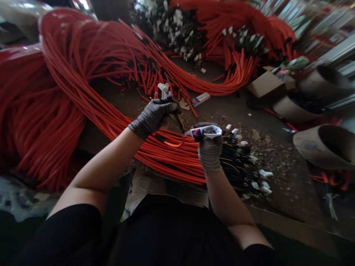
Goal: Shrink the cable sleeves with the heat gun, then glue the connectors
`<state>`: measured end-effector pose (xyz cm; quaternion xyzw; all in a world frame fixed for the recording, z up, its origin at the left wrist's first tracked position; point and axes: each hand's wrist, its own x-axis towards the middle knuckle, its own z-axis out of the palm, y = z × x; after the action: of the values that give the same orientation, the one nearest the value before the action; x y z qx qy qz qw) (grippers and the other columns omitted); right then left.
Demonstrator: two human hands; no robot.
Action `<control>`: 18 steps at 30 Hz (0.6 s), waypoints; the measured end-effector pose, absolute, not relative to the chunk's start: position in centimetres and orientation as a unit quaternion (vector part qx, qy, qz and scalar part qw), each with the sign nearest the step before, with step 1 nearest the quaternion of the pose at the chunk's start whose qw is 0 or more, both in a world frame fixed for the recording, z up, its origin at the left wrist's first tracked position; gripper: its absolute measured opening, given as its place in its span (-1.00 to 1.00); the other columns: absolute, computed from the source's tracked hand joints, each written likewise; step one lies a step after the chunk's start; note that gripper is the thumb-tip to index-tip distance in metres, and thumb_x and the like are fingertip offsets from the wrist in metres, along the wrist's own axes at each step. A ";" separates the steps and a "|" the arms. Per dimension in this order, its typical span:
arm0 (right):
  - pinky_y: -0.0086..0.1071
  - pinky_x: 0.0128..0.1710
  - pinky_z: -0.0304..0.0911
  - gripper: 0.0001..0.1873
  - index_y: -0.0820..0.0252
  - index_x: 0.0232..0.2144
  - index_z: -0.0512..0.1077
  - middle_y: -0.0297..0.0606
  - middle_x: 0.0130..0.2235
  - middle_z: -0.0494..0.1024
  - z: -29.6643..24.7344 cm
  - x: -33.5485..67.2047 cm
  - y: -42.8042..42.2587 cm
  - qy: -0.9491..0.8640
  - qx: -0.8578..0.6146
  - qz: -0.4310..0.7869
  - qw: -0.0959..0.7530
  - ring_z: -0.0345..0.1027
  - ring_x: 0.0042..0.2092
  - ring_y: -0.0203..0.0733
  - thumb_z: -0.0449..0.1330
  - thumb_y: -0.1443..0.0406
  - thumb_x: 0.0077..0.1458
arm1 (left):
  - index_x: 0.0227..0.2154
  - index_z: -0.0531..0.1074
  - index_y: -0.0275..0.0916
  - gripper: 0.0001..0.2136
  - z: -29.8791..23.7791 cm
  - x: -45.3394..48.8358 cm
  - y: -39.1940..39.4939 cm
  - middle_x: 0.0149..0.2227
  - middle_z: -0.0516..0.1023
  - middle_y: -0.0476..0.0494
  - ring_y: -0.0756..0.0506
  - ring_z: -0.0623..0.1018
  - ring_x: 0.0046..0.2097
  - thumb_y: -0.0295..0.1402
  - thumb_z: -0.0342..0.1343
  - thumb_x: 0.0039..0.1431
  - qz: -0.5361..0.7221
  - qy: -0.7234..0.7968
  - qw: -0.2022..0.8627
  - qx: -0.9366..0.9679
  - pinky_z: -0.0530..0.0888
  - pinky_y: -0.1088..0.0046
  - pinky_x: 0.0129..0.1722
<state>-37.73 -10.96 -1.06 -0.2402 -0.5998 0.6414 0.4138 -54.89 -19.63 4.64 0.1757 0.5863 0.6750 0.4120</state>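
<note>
My left hand point(155, 115), in a grey knit glove, is closed around the thin dark and yellow wires point(179, 122) at the end of an orange cable. A white plastic connector point(163, 88) sticks up past its fingers. My right hand point(210, 149), gloved too, grips a white squeeze tube point(205, 132) with blue and red print. The tube lies sideways, its nozzle pointing left toward the wires and close to the orange cable's cut end point(181, 141). Whether the nozzle touches it, I cannot tell. Beneath both hands runs a bundle of orange cables point(169, 157).
Large coils of orange cable point(63, 48) fill the left and back of the workbench point(288, 177). A small printed carton point(200, 99) lies beyond my hands. White connectors point(265, 173) end the near bundle at right. Cardboard tubes point(313, 144) and an open cardboard box point(265, 84) stand farther right.
</note>
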 end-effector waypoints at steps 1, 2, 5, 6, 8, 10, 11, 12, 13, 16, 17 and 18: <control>-0.45 -0.50 0.27 -0.83 0.07 -0.38 0.51 -0.40 -0.45 0.53 -1.3 -37.9 -11.0 -0.573 -0.227 0.674 0.406 0.35 -0.49 -0.33 0.27 0.12 0.05 | -0.49 0.48 -0.33 -0.79 5.0 -54.2 -20.1 -0.50 0.55 -0.06 0.17 0.21 -0.72 -0.30 0.33 -0.12 0.680 0.590 0.396 0.178 0.11 0.61 -0.77; -0.46 -0.52 0.25 -0.81 0.08 -0.38 0.51 -0.38 -0.44 0.55 -1.3 -37.8 -11.1 -0.559 -0.209 0.699 0.394 0.35 -0.49 -0.33 0.28 0.12 0.03 | -0.45 0.50 -0.32 -0.80 5.4 -53.2 -20.7 -0.48 0.55 -0.05 0.16 0.24 -0.71 -0.28 0.31 -0.08 0.685 0.598 0.372 0.185 0.16 0.62 -0.76; -0.46 -0.52 0.26 -0.80 0.11 -0.33 0.55 -0.32 -0.38 0.61 -0.7 -36.2 -11.0 -0.567 -0.175 0.726 0.348 0.39 -0.47 -0.32 0.27 0.12 0.09 | -0.27 0.57 -0.28 -0.71 6.7 -48.4 -22.8 -0.43 0.56 -0.10 0.05 0.40 -0.61 -0.14 0.14 0.17 0.649 0.656 0.270 0.274 0.35 0.56 -0.68; -0.45 -0.51 0.27 -0.78 0.12 -0.33 0.56 -0.30 -0.38 0.61 -0.3 -35.3 -10.8 -0.582 -0.171 0.724 0.328 0.41 -0.47 -0.31 0.26 0.11 0.10 | -0.24 0.59 -0.28 -0.64 6.9 -46.5 -23.5 -0.42 0.56 -0.13 0.00 0.45 -0.55 -0.08 0.08 0.21 0.619 0.671 0.246 0.326 0.40 0.53 -0.64; -0.42 -0.49 0.31 -0.72 0.15 -0.35 0.57 -0.27 -0.39 0.61 0.5 -33.5 -10.4 -0.616 -0.169 0.712 0.292 0.44 -0.46 -0.27 0.25 0.07 0.12 | -0.28 0.63 -0.25 -0.59 7.0 -43.0 -24.8 -0.43 0.56 -0.16 -0.05 0.50 -0.49 -0.01 0.05 0.22 0.554 0.662 0.230 0.448 0.43 0.52 -0.61; -0.38 -0.46 0.36 -0.67 0.18 -0.41 0.57 -0.25 -0.41 0.60 1.1 -32.2 -10.0 -0.635 -0.178 0.704 0.265 0.45 -0.47 -0.25 0.25 0.03 0.12 | -0.36 0.62 -0.19 -0.70 6.4 -40.4 -25.4 -0.49 0.55 -0.13 -0.03 0.47 -0.53 -0.10 0.10 0.20 0.513 0.611 0.235 0.555 0.40 0.55 -0.62; -0.36 -0.45 0.38 -0.65 0.18 -0.45 0.55 -0.25 -0.43 0.59 1.3 -31.7 -9.8 -0.634 -0.183 0.705 0.259 0.44 -0.48 -0.25 0.26 0.02 0.11 | -0.37 0.61 -0.17 -0.77 6.0 -39.5 -25.5 -0.52 0.54 -0.12 -0.01 0.45 -0.56 -0.17 0.11 0.20 0.501 0.587 0.238 0.590 0.37 0.56 -0.62; -0.36 -0.45 0.39 -0.64 0.17 -0.48 0.54 -0.26 -0.44 0.58 1.4 -31.4 -9.7 -0.630 -0.189 0.709 0.254 0.44 -0.49 -0.25 0.27 0.01 0.10 | -0.36 0.59 -0.16 -0.80 5.5 -38.8 -25.5 -0.54 0.53 -0.10 0.02 0.43 -0.58 -0.22 0.10 0.21 0.491 0.571 0.234 0.615 0.35 0.57 -0.62; -0.36 -0.45 0.39 -0.64 0.17 -0.50 0.53 -0.26 -0.45 0.58 1.4 -31.3 -9.6 -0.628 -0.194 0.713 0.244 0.43 -0.49 -0.26 0.29 0.00 0.08 | -0.34 0.57 -0.16 -0.82 5.0 -38.4 -25.4 -0.55 0.52 -0.10 0.02 0.42 -0.60 -0.25 0.09 0.22 0.485 0.564 0.230 0.627 0.33 0.58 -0.62; -0.38 -0.42 0.40 -0.63 0.16 -0.46 0.54 -0.27 -0.44 0.58 1.5 -31.1 -9.4 -0.653 -0.177 0.710 0.195 0.44 -0.46 -0.26 0.29 -0.02 0.08 | -0.30 0.54 -0.18 -0.83 4.2 -38.0 -25.0 -0.50 0.55 -0.12 0.00 0.48 -0.55 -0.25 0.07 0.25 0.482 0.564 0.220 0.634 0.37 0.55 -0.59; -0.38 -0.41 0.40 -0.62 0.16 -0.42 0.55 -0.27 -0.43 0.58 1.5 -31.1 -9.4 -0.667 -0.162 0.705 0.182 0.44 -0.44 -0.27 0.27 -0.04 0.09 | -0.29 0.53 -0.18 -0.83 4.2 -38.1 -24.9 -0.48 0.57 -0.12 -0.01 0.50 -0.52 -0.26 0.06 0.25 0.477 0.564 0.209 0.640 0.39 0.54 -0.57; -0.40 -0.40 0.39 -0.61 0.16 -0.39 0.55 -0.27 -0.41 0.59 1.6 -31.1 -9.4 -0.677 -0.147 0.700 0.173 0.44 -0.43 -0.27 0.24 -0.04 0.11 | -0.27 0.53 -0.18 -0.82 4.2 -38.3 -24.9 -0.47 0.58 -0.12 -0.02 0.53 -0.50 -0.27 0.06 0.26 0.470 0.566 0.198 0.648 0.41 0.53 -0.55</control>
<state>-31.13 -9.36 1.63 -0.1467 -0.6775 0.6996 0.1734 -38.26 -24.90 4.20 0.6480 0.5657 0.4702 0.1976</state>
